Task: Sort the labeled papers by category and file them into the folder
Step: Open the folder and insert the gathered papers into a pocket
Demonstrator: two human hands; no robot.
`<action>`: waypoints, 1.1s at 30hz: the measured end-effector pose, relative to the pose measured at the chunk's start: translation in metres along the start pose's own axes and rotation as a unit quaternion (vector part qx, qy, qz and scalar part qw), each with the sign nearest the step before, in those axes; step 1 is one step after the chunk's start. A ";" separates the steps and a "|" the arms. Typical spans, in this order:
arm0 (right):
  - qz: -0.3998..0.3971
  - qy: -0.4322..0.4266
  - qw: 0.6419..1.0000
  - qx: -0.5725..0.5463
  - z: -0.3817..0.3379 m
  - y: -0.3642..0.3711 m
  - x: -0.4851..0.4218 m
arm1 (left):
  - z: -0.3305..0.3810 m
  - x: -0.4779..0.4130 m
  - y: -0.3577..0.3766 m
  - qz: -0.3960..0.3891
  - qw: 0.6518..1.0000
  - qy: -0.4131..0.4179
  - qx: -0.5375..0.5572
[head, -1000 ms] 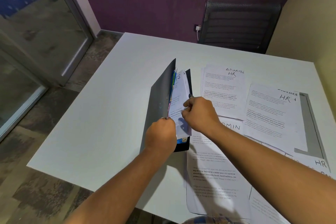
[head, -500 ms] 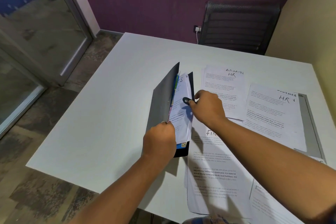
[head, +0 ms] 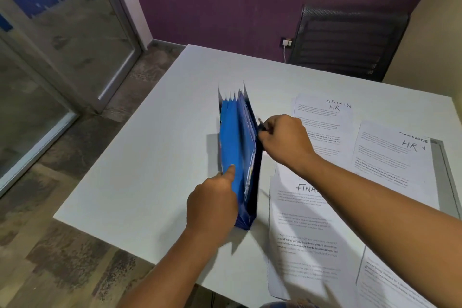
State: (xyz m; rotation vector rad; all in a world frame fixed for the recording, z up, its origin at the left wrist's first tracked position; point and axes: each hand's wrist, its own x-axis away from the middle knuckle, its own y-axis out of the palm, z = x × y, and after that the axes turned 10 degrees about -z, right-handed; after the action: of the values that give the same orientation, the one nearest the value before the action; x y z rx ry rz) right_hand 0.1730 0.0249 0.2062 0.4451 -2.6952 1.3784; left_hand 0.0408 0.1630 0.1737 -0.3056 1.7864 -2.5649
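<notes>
A blue expanding folder (head: 237,147) stands on edge on the white table (head: 150,157), its dividers fanned at the top. My left hand (head: 212,200) grips its near left side, thumb pressed on a blue divider. My right hand (head: 285,142) pinches the folder's dark right cover near a small black clasp. Labeled papers lie to the right: one marked ADMIN HR (head: 322,127), one marked HR (head: 395,165), and one starting FINA (head: 302,232) under my right forearm.
A black mesh chair (head: 350,42) stands behind the table's far edge against a purple wall. A grey strip (head: 447,170) lies under the papers at the right edge. Glass partitions and open floor are on the left.
The folder has been tipped upright and spread, so blue dividers show instead of the grey cover and white sheet. My right hand moved up and right to the folder's right cover.
</notes>
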 end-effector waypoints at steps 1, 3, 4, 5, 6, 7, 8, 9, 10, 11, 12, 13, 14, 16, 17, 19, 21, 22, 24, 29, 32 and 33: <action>0.001 -0.001 1.000 -0.021 -0.004 0.001 0.000 | -0.004 0.001 0.000 -0.001 1.000 -0.008 0.016; -0.004 0.001 0.998 -0.063 -0.008 0.005 0.002 | -0.011 0.003 0.000 -0.008 0.999 -0.024 0.034; -0.001 -0.001 0.997 -0.078 -0.008 0.007 0.002 | -0.014 0.004 0.002 -0.006 0.999 -0.026 0.040; 0.001 -0.002 0.996 -0.086 -0.007 0.009 0.003 | -0.017 0.003 0.003 -0.002 0.998 -0.028 0.050; -0.003 0.000 0.996 -0.090 -0.006 0.011 0.004 | -0.019 0.003 0.004 0.000 0.998 -0.029 0.057; -0.008 0.004 0.996 -0.093 -0.003 0.012 0.006 | -0.020 0.004 0.004 0.006 0.998 -0.028 0.061; -0.006 0.007 0.996 -0.093 -0.001 0.013 0.007 | -0.021 0.004 0.005 0.018 0.998 -0.025 0.058; -0.002 0.008 0.996 -0.089 0.000 0.012 0.006 | -0.023 0.003 0.006 0.023 0.998 -0.024 0.052; -0.005 0.015 0.996 -0.089 0.003 0.012 0.005 | -0.024 0.003 0.007 0.022 0.998 -0.027 0.051; -0.011 0.025 0.995 -0.098 0.005 0.011 0.005 | -0.025 0.004 0.006 0.017 0.998 -0.029 0.053; -0.015 0.030 0.993 -0.109 0.006 0.010 0.004 | -0.024 0.003 0.005 0.021 0.998 -0.024 0.053; -0.017 0.030 0.992 -0.119 0.007 0.010 0.004 | -0.024 0.003 0.005 0.027 0.998 -0.017 0.052; -0.016 0.029 0.991 -0.132 0.007 0.011 0.004 | -0.024 0.004 0.004 0.029 0.998 -0.012 0.050; -0.013 0.032 0.985 -0.171 0.008 0.015 0.006 | -0.023 0.005 0.004 0.030 0.999 -0.004 0.044; -0.016 0.037 0.980 -0.196 0.009 0.017 0.007 | -0.023 0.004 0.004 0.033 0.999 -0.005 0.035; -0.027 0.059 0.959 -0.275 0.013 0.021 0.009 | -0.023 0.003 0.004 0.054 0.998 0.000 0.013; -0.032 0.083 0.930 -0.356 0.018 0.024 0.010 | -0.023 0.001 0.004 0.051 0.998 0.020 0.010; -0.035 0.094 0.918 -0.384 0.021 0.026 0.010 | -0.023 -0.001 0.005 0.055 0.998 0.036 0.005; -0.036 0.125 0.894 -0.428 0.029 0.028 0.011 | -0.021 -0.001 0.010 0.070 0.996 0.061 0.018; -0.063 0.199 0.855 -0.476 0.050 0.036 0.009 | -0.006 -0.005 0.025 -0.004 0.998 0.012 0.064; -0.100 0.235 0.851 -0.459 0.070 0.046 0.013 | 0.004 -0.017 0.039 -0.050 0.998 -0.019 0.015; -0.105 0.251 0.852 -0.447 0.079 0.049 0.017 | 0.007 -0.021 0.044 -0.075 0.997 -0.026 0.009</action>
State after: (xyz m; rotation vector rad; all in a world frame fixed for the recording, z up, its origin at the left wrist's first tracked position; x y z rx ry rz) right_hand 0.1467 -0.0155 0.1246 0.2184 -2.3774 0.0579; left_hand 0.0580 0.1437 0.1317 -0.5212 1.7868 -2.6412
